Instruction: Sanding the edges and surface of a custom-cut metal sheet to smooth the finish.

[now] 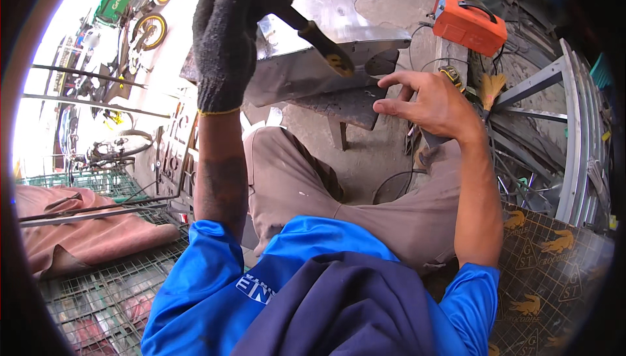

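My left hand (pixel 228 36), in a dark knitted glove, is raised at the upper middle and closed round a hammer (pixel 313 35). The hammer's black handle, with a yellow-marked grip, slants down to the right; its head end is partly hidden and cut off by the upper edge. A bent, shiny metal sheet (pixel 306 72) rests in front of my knees on a dark low bench (pixel 355 105). My bare right hand (pixel 433 103) hovers just right of the bench, with thumb and forefinger apart and nothing between them.
An orange machine (pixel 469 25) with cables stands at the far right. Near it are a straw brush (pixel 492 89) and a grey metal frame (pixel 566 128). A reddish cloth (pixel 85 225) lies on green wire mesh (pixel 124 291) at left. A patterned board (pixel 548 284) lies at lower right.
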A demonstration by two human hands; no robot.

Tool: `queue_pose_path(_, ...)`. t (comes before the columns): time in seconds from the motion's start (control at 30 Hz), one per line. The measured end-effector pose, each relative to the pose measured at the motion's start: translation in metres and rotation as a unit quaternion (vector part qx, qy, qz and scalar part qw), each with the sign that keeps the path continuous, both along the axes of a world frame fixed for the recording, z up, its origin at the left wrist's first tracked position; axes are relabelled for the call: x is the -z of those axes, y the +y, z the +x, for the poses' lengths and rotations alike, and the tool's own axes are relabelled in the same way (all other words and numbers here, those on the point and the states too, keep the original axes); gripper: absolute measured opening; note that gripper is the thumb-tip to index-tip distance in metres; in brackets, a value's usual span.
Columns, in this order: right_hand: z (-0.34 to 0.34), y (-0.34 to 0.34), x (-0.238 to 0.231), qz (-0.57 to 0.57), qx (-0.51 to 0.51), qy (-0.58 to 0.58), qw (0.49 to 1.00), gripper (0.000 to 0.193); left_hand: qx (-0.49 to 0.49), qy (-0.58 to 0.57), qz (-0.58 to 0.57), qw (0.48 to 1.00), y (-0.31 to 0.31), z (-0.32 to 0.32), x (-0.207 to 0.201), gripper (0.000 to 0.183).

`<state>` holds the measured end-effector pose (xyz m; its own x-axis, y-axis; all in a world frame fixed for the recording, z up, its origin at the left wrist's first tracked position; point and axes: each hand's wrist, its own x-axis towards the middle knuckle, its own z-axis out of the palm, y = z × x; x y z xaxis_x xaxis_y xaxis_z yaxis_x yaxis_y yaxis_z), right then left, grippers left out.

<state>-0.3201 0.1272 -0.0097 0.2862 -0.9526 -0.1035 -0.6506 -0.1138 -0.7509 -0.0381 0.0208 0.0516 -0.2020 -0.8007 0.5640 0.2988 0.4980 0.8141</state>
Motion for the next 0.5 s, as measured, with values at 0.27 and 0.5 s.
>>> queue_pose_path(0.27,-0.02,-0.006,0.034,-0.031,0.056,0.049,0.997,0.047,-0.341,-0.402,0.093,0.845,0.09,0.225,-0.011,0.027)
queue_pose_path(0.5,-0.031,-0.015,0.044,0.01,0.047,0.021,0.999,0.04,-0.329,-0.643,0.345,0.599,0.253,0.327,0.181,0.038)
